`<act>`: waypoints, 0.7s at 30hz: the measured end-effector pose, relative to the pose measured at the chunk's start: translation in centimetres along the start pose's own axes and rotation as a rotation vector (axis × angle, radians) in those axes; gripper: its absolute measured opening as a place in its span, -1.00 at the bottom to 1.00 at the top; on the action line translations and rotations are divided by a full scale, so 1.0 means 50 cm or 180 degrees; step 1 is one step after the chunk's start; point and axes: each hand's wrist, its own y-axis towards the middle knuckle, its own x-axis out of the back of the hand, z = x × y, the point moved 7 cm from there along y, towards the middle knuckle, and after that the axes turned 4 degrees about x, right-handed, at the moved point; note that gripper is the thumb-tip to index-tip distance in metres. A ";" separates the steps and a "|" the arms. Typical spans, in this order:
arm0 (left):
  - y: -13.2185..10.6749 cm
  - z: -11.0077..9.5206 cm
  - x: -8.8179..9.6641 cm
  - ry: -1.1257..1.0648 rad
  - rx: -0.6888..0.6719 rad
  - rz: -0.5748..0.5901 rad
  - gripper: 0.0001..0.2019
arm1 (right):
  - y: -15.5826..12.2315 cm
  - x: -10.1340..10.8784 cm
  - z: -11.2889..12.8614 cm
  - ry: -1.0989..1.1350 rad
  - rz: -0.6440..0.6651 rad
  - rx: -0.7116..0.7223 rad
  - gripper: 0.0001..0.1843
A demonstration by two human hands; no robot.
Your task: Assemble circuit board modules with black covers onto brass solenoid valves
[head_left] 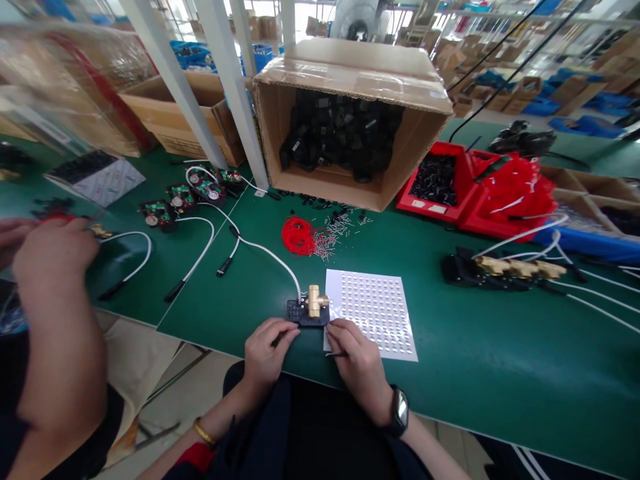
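Note:
A black plastic plate [295, 313] with a brass tee valve [314, 301] on it sits on the table in front of me. A white cable [270, 252] runs from its back, up and to the left. My left hand [267, 347] pinches the plate's near left corner between thumb and fingers. At the near right corner, my right hand [356, 350] has its fingertips closed on the edge. A thin dark piece [336, 355] pokes out under the right fingers; its kind is unclear. Beneath the right hand lies a white sheet [407, 333] with rows of small shiny dots.
Red wire [297, 235] and scattered small pins [333, 237] lie ahead. Behind stands a carton [350, 70] of black parts, with red bins [435, 180] beside it. Finished-looking brass assemblies [505, 269] sit right. Circuit-board units [183, 197] and a co-worker's hands [55, 247] are left.

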 end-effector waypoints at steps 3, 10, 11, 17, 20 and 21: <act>0.003 0.002 -0.003 -0.0078 0.0279 0.0017 -0.86 | 0.002 0.005 0.001 0.0160 0.0011 -0.0050 -0.76; 0.006 0.045 -0.012 -0.0343 0.1239 0.0076 -0.77 | 0.009 0.027 -0.008 0.0403 -0.0019 -0.0039 -0.73; 0.010 0.051 -0.008 -0.0598 0.1378 0.0059 -0.74 | 0.017 0.030 -0.013 0.0401 0.0017 -0.0121 -0.65; 0.114 0.032 0.040 -0.2965 0.1996 0.0243 -0.38 | 0.092 0.006 -0.010 -0.0006 0.1136 -0.0406 -0.07; 0.188 0.003 0.040 -0.3561 0.2266 0.0239 -0.57 | 0.112 -0.005 -0.011 -0.0189 0.1264 -0.0405 -0.30; 0.210 -0.012 0.044 -0.3504 0.2180 -0.0007 -0.67 | 0.113 -0.005 -0.014 -0.0194 0.1193 -0.0435 -0.36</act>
